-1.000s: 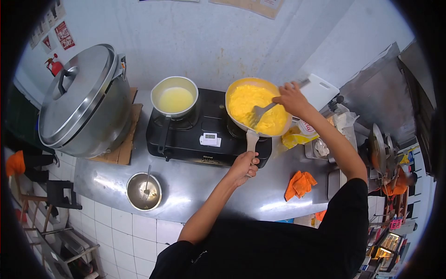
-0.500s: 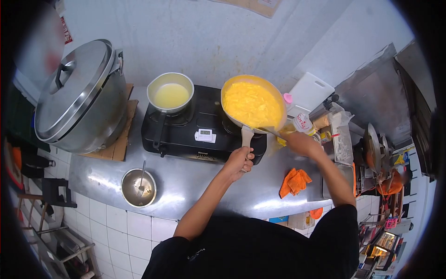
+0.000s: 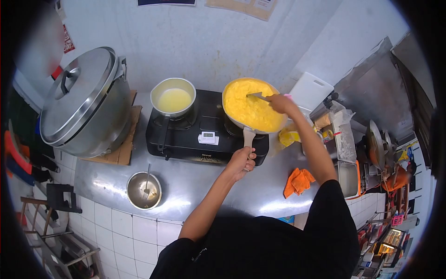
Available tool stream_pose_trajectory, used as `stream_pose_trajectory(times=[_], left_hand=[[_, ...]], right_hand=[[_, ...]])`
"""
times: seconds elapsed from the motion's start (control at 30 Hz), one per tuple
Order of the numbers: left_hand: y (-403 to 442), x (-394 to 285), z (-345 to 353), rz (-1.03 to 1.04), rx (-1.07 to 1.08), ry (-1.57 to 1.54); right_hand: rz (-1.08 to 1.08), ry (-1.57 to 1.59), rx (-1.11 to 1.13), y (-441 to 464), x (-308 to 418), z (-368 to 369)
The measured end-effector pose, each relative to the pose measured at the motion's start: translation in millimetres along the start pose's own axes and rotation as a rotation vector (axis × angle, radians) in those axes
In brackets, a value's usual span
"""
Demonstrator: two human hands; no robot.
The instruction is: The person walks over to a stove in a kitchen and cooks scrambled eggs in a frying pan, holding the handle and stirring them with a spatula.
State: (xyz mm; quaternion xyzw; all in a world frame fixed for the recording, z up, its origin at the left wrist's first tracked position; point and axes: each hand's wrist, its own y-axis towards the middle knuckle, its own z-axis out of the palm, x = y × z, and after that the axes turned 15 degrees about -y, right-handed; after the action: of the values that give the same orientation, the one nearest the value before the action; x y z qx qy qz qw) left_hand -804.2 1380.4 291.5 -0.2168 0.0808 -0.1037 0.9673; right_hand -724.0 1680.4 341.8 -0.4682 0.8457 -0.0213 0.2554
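My left hand [image 3: 241, 163] is wrapped round the pale handle of a frying pan [image 3: 249, 133] on the right burner of the black gas stove [image 3: 186, 145]. Soft yellow scrambled egg [image 3: 248, 109] fills the pan. Over the pan's right side, my right hand [image 3: 280, 103] grips a spatula [image 3: 256, 96], its blade touching the egg near the middle. On the left burner stands a saucepan [image 3: 173, 111] with pale yellow liquid in it. A small white digital timer [image 3: 207, 136] lies on the stove front.
A large lidded metal pot [image 3: 100, 121] stands at the left on cardboard. Nearer me is a steel bowl [image 3: 144, 190] with a fork. An orange cloth [image 3: 298, 182], a yellow packet [image 3: 289, 135] and a white cutting board [image 3: 311, 90] are at the right.
My right hand has moved up and away from me, carrying the spatula from the pan's near right rim to the middle of the egg. My left hand stays on the handle.
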Motion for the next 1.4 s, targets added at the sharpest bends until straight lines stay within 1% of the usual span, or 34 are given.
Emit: stream_pose_trajectory(times=[0.1, 0.13, 0.2, 0.23, 0.27, 0.37, 0.47, 0.57, 0.67, 0.77, 0.83, 0.87, 0.97, 1.07, 1.13, 1.2, 1.23, 1.33, 1.4], left_hand=[[1, -1, -1, 0.015, 0.011, -0.018], [0, -1, -1, 0.020, 0.011, -0.016], [2, 1, -2, 0.020, 0.011, -0.030], [3, 1, -3, 0.018, 0.011, -0.047], [3, 1, -5, 0.014, 0.009, -0.062], [1, 0, -2, 0.014, -0.006, -0.056], [0, -1, 0, 0.014, -0.025, -0.047], [1, 2, -2, 0.018, 0.006, -0.050], [-2, 2, 3, 0.040, -0.021, -0.040], [1, 3, 0, 0.028, -0.006, -0.056], [2, 3, 0, 0.033, -0.001, -0.058], [2, 4, 0, 0.034, -0.001, -0.057], [0, 4, 1, 0.026, 0.007, -0.038], [6, 5, -4, 0.022, 0.029, -0.021], [3, 4, -3, 0.027, 0.023, -0.021], [4, 5, -2, 0.019, 0.033, -0.029], [5, 5, -3, 0.013, 0.043, -0.039], [7, 4, -4, 0.014, 0.044, -0.037], [6, 5, -3, 0.014, 0.037, -0.031]], right_hand=[[-0.007, 0.177, -0.014, -48, -42, -40], [-0.015, 0.225, -0.028, -69, -45, -52], [0.105, 0.194, 0.187, -115, -33, -98], [0.130, 0.187, 0.213, -134, -28, -105], [0.156, 0.182, 0.240, -150, -21, -104], [0.069, 0.062, 0.092, -177, -1, -58], [0.283, 0.061, 0.108, -159, 50, -33], [0.351, 0.075, 0.067, -135, 50, -22], [0.437, 0.036, 0.005, -103, 41, -9], [0.512, 0.047, 0.046, -65, 27, 7], [0.482, 0.048, -0.021, -38, 18, 32], [0.468, 0.050, -0.053, -31, 16, 32], [0.348, 0.088, -0.019, -19, 7, 19], [0.236, 0.094, -0.082, -35, -31, 4], [0.224, 0.111, 0.036, -89, -14, -74], [0.237, 0.127, 0.101, -130, -4, -100], [0.245, 0.135, 0.135, -146, 1, -100], [0.124, 0.166, 0.173, -170, 31, -81], [0.194, 0.154, 0.074, -153, 54, -32]])
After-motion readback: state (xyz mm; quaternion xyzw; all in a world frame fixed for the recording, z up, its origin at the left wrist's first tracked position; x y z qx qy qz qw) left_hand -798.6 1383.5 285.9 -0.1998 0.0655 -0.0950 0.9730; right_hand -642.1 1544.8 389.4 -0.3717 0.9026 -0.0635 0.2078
